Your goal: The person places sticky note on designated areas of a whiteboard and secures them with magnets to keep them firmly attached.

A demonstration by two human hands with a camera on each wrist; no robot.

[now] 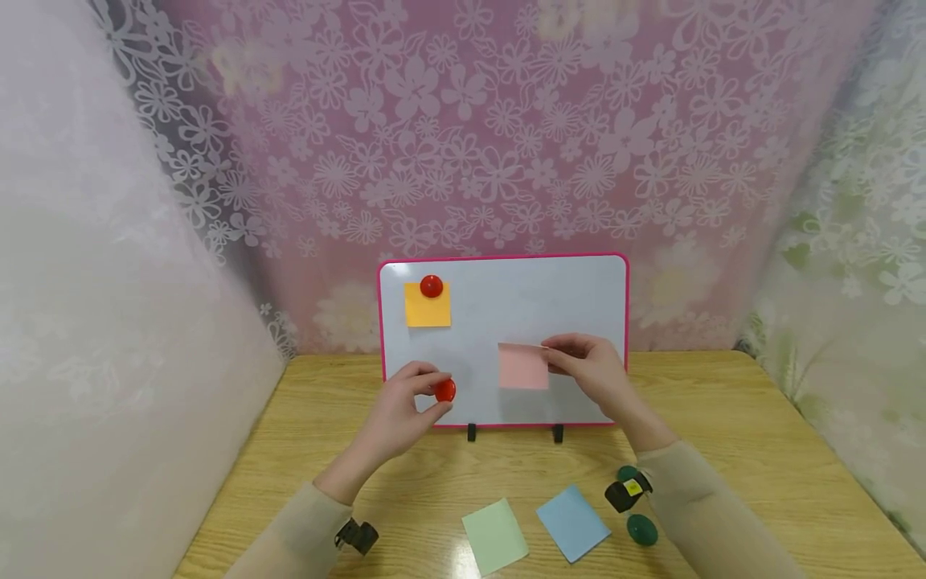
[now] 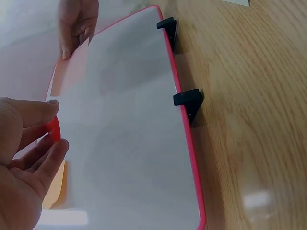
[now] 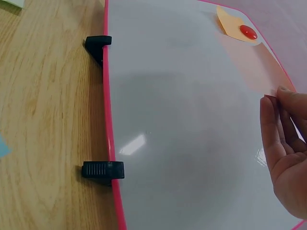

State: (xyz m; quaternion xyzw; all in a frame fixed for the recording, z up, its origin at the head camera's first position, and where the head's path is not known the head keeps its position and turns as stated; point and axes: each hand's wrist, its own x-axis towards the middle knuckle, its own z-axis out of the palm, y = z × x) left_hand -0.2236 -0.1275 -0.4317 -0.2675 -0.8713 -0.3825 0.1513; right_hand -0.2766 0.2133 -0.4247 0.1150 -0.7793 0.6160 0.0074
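Observation:
A white magnetic board [image 1: 477,297] with a pink frame stands on the table. At its upper left a red round magnet [image 1: 432,286] sits over the top edge of an orange paper square [image 1: 428,310]. My left hand [image 1: 398,410] pinches a second red magnet [image 1: 445,391] between thumb and fingers, in front of the board's lower left. My right hand [image 1: 593,370] pinches a pink paper square [image 1: 523,367] by its upper right corner, in front of the board's middle. In the left wrist view the magnet [image 2: 54,127] shows edge-on between the fingertips.
Two black feet [image 1: 472,433] support the board's lower edge. Nearer on the wooden table [image 1: 325,434] lie a green paper square [image 1: 495,536] and a blue one [image 1: 573,523]. Green magnets [image 1: 642,530] lie beside the right sleeve. A floral curtain [image 1: 506,161] hangs behind.

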